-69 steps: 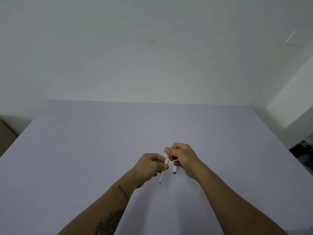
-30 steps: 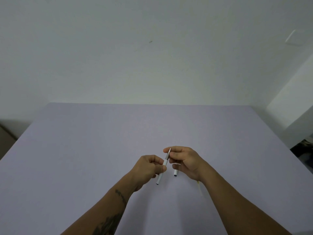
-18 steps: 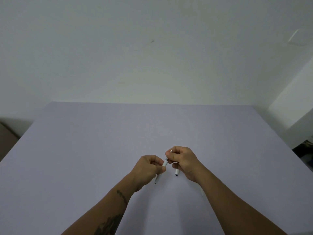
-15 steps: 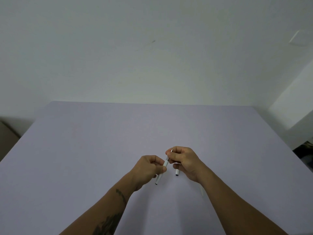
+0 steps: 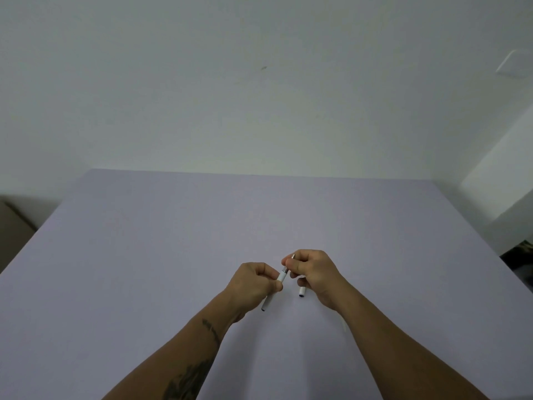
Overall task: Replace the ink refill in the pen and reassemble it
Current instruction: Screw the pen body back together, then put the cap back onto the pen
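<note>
My left hand (image 5: 253, 287) grips a white pen barrel (image 5: 282, 276) that slants up to the right; its lower end pokes out below the fist. From the barrel's top a thin dark refill (image 5: 289, 262) sticks out, and my right hand (image 5: 313, 271) pinches its upper tip. A second short white pen piece (image 5: 301, 292) hangs from under my right hand's lower fingers. Both hands hover close together just above the lilac table (image 5: 173, 255).
A thin pale stick (image 5: 344, 323) lies on the table beside my right forearm, partly hidden by it. A white wall stands behind the table. A brown box (image 5: 11, 226) sits off the table's left edge, dark clutter off the right edge.
The hands have stayed close together over the same spot. The refill shows a little more between the barrel and my right fingers than half a second ago.
</note>
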Demonstrator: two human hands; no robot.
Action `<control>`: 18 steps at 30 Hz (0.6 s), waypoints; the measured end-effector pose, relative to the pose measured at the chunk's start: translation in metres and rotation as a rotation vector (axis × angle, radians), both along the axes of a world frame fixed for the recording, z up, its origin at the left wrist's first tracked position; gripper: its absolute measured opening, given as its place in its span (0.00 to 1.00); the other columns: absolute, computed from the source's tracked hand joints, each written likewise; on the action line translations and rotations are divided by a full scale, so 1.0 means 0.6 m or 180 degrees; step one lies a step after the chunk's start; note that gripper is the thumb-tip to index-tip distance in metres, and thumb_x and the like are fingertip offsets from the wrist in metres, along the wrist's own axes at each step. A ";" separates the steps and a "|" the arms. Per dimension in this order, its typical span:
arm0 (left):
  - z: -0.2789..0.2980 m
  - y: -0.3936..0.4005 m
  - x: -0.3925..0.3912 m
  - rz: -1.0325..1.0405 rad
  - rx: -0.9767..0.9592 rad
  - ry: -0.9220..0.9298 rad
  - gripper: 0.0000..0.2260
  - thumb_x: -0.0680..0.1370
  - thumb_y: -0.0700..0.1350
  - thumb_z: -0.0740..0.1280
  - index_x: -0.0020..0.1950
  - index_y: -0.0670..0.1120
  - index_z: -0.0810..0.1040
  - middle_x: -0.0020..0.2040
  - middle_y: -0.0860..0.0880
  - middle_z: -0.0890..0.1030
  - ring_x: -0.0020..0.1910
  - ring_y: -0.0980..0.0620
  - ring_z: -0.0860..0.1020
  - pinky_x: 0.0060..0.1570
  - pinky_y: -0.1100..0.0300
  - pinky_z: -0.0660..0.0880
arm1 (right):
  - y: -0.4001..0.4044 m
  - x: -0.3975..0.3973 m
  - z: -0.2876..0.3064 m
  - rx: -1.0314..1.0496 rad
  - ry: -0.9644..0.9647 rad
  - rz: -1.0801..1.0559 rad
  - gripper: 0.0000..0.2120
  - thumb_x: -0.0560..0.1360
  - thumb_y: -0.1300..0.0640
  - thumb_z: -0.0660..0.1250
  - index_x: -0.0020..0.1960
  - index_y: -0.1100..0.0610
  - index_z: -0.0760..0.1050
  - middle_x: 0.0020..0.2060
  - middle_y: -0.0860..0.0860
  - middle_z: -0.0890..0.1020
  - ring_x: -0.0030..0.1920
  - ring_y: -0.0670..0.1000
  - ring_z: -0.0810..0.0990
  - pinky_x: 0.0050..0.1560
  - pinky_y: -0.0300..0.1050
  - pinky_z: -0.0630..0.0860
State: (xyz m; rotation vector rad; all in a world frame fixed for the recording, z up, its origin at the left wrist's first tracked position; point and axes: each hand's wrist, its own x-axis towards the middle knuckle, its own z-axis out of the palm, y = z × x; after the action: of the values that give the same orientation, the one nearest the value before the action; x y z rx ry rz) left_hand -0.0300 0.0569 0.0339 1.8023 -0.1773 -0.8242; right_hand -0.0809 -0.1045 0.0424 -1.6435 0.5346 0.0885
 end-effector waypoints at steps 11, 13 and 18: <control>-0.022 -0.012 0.008 0.0231 0.0298 -0.0155 0.03 0.73 0.40 0.71 0.41 0.48 0.81 0.40 0.48 0.81 0.39 0.51 0.77 0.35 0.61 0.73 | -0.070 -0.007 -0.027 -0.0434 0.0800 -0.0225 0.13 0.73 0.63 0.70 0.58 0.55 0.81 0.41 0.53 0.82 0.38 0.49 0.81 0.38 0.42 0.76; -0.027 -0.013 0.011 0.0243 0.0323 -0.0092 0.03 0.73 0.40 0.71 0.41 0.47 0.81 0.40 0.48 0.81 0.39 0.51 0.77 0.37 0.60 0.73 | -0.087 -0.013 -0.051 -0.0909 0.1083 -0.0202 0.13 0.73 0.64 0.67 0.57 0.58 0.81 0.40 0.54 0.82 0.36 0.50 0.80 0.36 0.41 0.73; -0.040 -0.018 0.011 0.0286 0.0346 0.0054 0.02 0.73 0.39 0.71 0.43 0.45 0.82 0.44 0.42 0.83 0.41 0.50 0.77 0.43 0.57 0.74 | -0.088 0.007 -0.112 -0.1915 0.1543 0.0312 0.10 0.75 0.57 0.63 0.39 0.61 0.75 0.39 0.57 0.79 0.40 0.57 0.76 0.41 0.45 0.71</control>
State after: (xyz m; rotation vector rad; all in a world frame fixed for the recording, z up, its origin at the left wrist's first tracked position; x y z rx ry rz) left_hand -0.0235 0.0461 0.0100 1.8899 -0.0407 -0.7980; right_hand -0.0765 -0.1575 -0.0246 -2.2518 0.9089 0.4416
